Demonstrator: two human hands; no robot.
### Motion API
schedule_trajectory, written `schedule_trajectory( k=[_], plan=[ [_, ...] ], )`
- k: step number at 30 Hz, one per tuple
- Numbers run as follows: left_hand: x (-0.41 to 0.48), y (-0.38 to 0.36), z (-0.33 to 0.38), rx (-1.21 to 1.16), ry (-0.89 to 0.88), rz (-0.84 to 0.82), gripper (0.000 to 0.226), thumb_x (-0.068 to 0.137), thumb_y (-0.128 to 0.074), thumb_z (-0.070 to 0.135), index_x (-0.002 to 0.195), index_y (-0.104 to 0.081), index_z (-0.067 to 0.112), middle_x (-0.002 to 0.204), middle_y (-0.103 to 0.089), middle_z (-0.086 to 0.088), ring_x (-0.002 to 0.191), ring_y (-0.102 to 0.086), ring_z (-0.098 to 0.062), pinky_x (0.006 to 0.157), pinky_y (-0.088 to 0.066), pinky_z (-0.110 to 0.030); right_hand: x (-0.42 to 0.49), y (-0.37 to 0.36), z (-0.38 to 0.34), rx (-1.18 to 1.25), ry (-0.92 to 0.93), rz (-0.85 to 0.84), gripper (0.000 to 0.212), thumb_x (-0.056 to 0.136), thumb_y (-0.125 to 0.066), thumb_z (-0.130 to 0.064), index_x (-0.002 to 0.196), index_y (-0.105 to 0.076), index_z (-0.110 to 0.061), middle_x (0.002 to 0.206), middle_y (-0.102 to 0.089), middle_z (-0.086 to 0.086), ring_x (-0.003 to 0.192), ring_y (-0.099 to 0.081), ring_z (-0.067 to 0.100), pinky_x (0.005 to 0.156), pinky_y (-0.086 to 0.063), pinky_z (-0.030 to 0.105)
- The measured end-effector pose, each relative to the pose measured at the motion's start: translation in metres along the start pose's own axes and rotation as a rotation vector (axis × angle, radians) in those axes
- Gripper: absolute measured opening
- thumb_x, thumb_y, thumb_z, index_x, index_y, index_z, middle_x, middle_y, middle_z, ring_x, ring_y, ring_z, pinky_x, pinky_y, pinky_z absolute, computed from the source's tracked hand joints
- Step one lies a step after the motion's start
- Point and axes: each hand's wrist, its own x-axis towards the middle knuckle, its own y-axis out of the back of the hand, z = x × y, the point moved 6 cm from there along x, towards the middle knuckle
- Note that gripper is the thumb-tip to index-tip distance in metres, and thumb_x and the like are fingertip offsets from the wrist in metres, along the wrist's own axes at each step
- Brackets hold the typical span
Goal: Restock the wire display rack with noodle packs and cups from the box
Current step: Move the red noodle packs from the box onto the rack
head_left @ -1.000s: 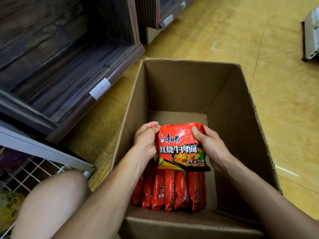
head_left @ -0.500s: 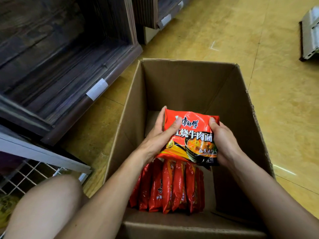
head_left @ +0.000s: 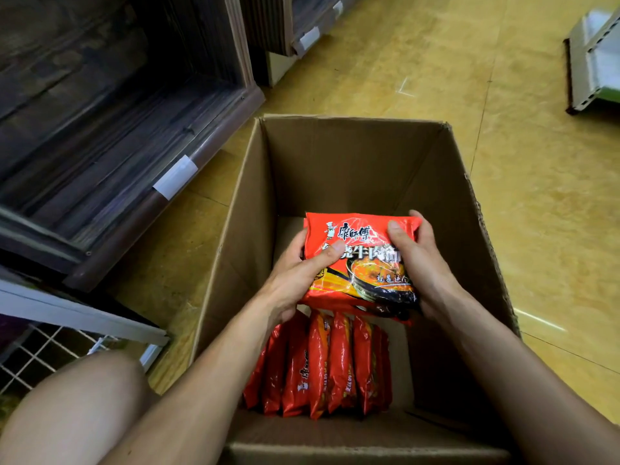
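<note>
An open cardboard box (head_left: pixel 352 152) stands on the floor in front of me. Above its inside I hold a stack of red noodle packs (head_left: pixel 364 263), face up. My left hand (head_left: pixel 298 276) grips the stack's left edge with the thumb across the top pack. My right hand (head_left: pixel 419 263) grips the right edge, thumb on top as well. Below the stack, several more red noodle packs (head_left: pixel 322 367) stand on edge in a row at the box's near end. A corner of the white wire display rack (head_left: pixel 50 350) shows at the lower left.
A dark wooden shelf unit (head_left: pixel 117 146) with white label holders runs along the left. The floor (head_left: pixel 553 213) is yellow. A grey panel (head_left: pixel 593 58) lies at the far right. My bare knee (head_left: pixel 77 407) is at the lower left, beside the rack.
Both hands have lifted the stack of packs up and away from the row in the box and tilted it flatter. My thumbs now lie on top of the upper pack.
</note>
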Motion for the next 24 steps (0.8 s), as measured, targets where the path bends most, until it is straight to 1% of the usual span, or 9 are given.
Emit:
schedule_trajectory(
  k=[2, 4, 7, 10, 12, 15, 18, 21, 24],
  plan=[
    [-0.001, 0.002, 0.001, -0.019, 0.000, 0.025, 0.041, 0.086, -0.077, 0.030, 0.123, -0.059, 0.033, 0.114, -0.076, -0.005, 0.100, -0.075, -0.026, 0.090, -0.060, -0.046, 0.001, -0.002, -0.002, -0.009, 0.023, -0.041, 0.070, 0.096, -0.063, -0.045, 0.151, -0.020, -0.052, 0.128, -0.062, 0.004, 0.096, -0.075, 0.025, 0.085, -0.061, 0.047],
    [-0.002, 0.005, 0.001, -0.034, 0.003, 0.044, 0.047, 0.085, -0.078, 0.033, 0.128, -0.058, 0.029, 0.116, -0.075, -0.005, 0.102, -0.074, -0.028, 0.094, -0.058, -0.049, -0.001, -0.005, -0.003, 0.061, 0.002, -0.091, 0.066, 0.098, -0.062, -0.040, 0.151, -0.024, -0.050, 0.125, -0.066, 0.005, 0.093, -0.076, 0.024, 0.077, -0.063, 0.041],
    [-0.001, 0.007, -0.002, -0.059, 0.015, 0.054, 0.059, 0.082, -0.080, 0.036, 0.135, -0.055, 0.025, 0.118, -0.074, -0.006, 0.105, -0.073, -0.028, 0.098, -0.055, -0.053, -0.002, -0.007, -0.004, 0.093, -0.022, -0.135, 0.055, 0.099, -0.061, -0.039, 0.148, -0.036, -0.041, 0.117, -0.072, 0.005, 0.090, -0.077, 0.022, 0.066, -0.062, 0.034],
    [-0.001, 0.005, -0.005, -0.078, 0.024, 0.052, 0.059, 0.082, -0.079, 0.034, 0.135, -0.056, 0.023, 0.118, -0.074, -0.007, 0.106, -0.073, -0.029, 0.099, -0.055, -0.052, -0.003, -0.004, 0.000, 0.130, -0.056, -0.132, 0.041, 0.098, -0.062, -0.037, 0.136, -0.051, -0.025, 0.108, -0.076, 0.005, 0.088, -0.077, 0.022, 0.061, -0.061, 0.030],
    [-0.002, 0.004, -0.005, -0.079, 0.027, 0.051, 0.058, 0.082, -0.079, 0.033, 0.135, -0.056, 0.023, 0.118, -0.074, -0.007, 0.105, -0.073, -0.028, 0.098, -0.055, -0.052, -0.002, -0.001, 0.006, 0.162, -0.102, -0.123, 0.039, 0.097, -0.063, -0.037, 0.132, -0.056, -0.020, 0.106, -0.077, 0.007, 0.089, -0.077, 0.024, 0.066, -0.062, 0.034],
    [-0.003, 0.002, -0.004, -0.074, 0.033, 0.041, 0.056, 0.083, -0.079, 0.032, 0.134, -0.057, 0.024, 0.117, -0.075, -0.006, 0.104, -0.073, -0.028, 0.096, -0.057, -0.050, 0.001, 0.001, 0.013, 0.171, -0.141, -0.138, 0.044, 0.094, -0.067, -0.040, 0.131, -0.056, -0.021, 0.108, -0.077, 0.009, 0.093, -0.076, 0.027, 0.076, -0.062, 0.042],
    [-0.003, -0.002, -0.003, -0.061, 0.033, 0.029, 0.049, 0.084, -0.077, 0.032, 0.129, -0.059, 0.026, 0.114, -0.076, -0.005, 0.102, -0.074, -0.026, 0.093, -0.058, -0.046, 0.001, 0.002, 0.018, 0.115, -0.145, -0.138, 0.051, 0.090, -0.069, -0.047, 0.134, -0.051, -0.028, 0.111, -0.076, 0.006, 0.091, -0.077, 0.026, 0.073, -0.062, 0.041],
    [-0.001, -0.006, -0.002, 0.050, 0.015, 0.027, 0.046, 0.087, -0.072, 0.044, 0.128, -0.056, 0.031, 0.114, -0.076, 0.002, 0.100, -0.075, -0.018, 0.092, -0.059, -0.040, 0.000, 0.003, 0.021, 0.039, -0.095, -0.078, 0.052, 0.091, -0.066, -0.052, 0.135, -0.049, -0.032, 0.113, -0.074, 0.002, 0.088, -0.077, 0.021, 0.072, -0.062, 0.038],
    [0.001, -0.009, 0.002, 0.132, 0.000, 0.038, 0.050, 0.088, -0.065, 0.054, 0.132, -0.050, 0.036, 0.113, -0.074, 0.008, 0.095, -0.075, -0.011, 0.088, -0.059, -0.033, -0.001, 0.004, 0.020, -0.062, -0.016, 0.002, 0.054, 0.092, -0.062, -0.057, 0.137, -0.046, -0.033, 0.116, -0.071, 0.000, 0.093, -0.075, 0.020, 0.088, -0.060, 0.047]
  ],
)
